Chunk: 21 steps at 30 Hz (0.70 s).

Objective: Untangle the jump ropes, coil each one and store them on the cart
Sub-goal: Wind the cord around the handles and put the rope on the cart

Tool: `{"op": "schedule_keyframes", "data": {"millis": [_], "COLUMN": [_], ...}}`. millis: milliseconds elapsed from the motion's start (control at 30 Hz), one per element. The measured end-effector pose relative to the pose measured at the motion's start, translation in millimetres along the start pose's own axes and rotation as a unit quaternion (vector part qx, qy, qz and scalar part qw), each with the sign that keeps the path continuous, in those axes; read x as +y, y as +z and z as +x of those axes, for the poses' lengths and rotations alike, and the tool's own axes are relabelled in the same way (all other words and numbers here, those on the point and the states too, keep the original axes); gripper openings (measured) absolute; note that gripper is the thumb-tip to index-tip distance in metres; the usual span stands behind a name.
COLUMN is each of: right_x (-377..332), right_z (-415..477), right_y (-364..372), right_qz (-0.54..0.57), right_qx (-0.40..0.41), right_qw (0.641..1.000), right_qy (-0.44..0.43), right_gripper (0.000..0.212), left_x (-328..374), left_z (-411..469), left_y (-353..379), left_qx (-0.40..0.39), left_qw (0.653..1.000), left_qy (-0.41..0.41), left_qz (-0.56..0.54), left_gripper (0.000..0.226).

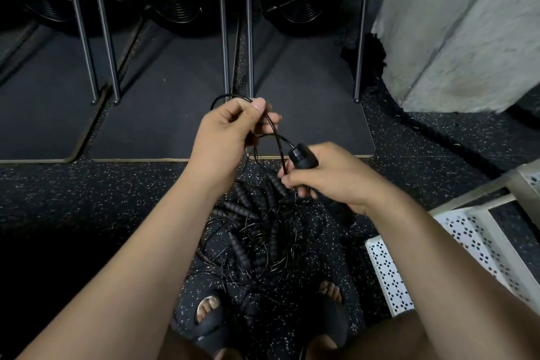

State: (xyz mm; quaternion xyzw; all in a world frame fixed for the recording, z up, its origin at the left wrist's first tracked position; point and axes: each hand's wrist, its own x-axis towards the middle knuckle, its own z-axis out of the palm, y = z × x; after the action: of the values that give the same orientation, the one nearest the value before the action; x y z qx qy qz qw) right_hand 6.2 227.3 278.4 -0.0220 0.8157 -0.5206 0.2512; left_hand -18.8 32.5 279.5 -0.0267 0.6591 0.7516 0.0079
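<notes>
Head view: left hand (225, 131) pinches cord (287, 142); right hand (330, 177) grips handle (302, 156); floor tangle (257, 231) indistinct; cart (394, 272) cut off right.

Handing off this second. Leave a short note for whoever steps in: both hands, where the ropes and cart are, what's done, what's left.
Hands: the left hand pinches a loop of thin black cord; the right hand grips the black handle that the cord runs into.
Things: the tangled pile of ropes lies on the speckled floor in front of the feet. The white perforated cart stands to the right.
Done: no coiled or stored rope in view.
Left: free this rope, coil it, put it on the cart, then repeat for the others.
</notes>
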Motion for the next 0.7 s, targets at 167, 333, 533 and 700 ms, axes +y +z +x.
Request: {"op": "schedule_keyframes", "data": {"millis": [167,333,533,700], "right_x": [-10,-18,-31,-31], "right_z": [-6,-13,-25,-24], "right_y": [-6,-13,-25,-35], "right_qz": [0.035,0.146,0.294,0.372], "right_qx": [0.084,0.146,0.18,0.193], "right_qw": [0.994,0.972,0.924,0.891], "right_qy": [-0.052,-0.113,-0.165,-0.175], "right_gripper": [0.009,0.007,0.016,0.011], "left_x": [-10,-31,-49,-50], "left_z": [-1,-10,-24,-23], "left_y": [-1,7,25,26], "left_qx": [0.018,-0.191,-0.269,-0.252], "left_qw": [0.993,0.936,0.894,0.877], "left_qy": [-0.048,-0.08,0.019,0.017], "left_qz": [0.106,0.284,0.358,0.41], "left_gripper": [0.044,0.028,0.015,0.015]}}
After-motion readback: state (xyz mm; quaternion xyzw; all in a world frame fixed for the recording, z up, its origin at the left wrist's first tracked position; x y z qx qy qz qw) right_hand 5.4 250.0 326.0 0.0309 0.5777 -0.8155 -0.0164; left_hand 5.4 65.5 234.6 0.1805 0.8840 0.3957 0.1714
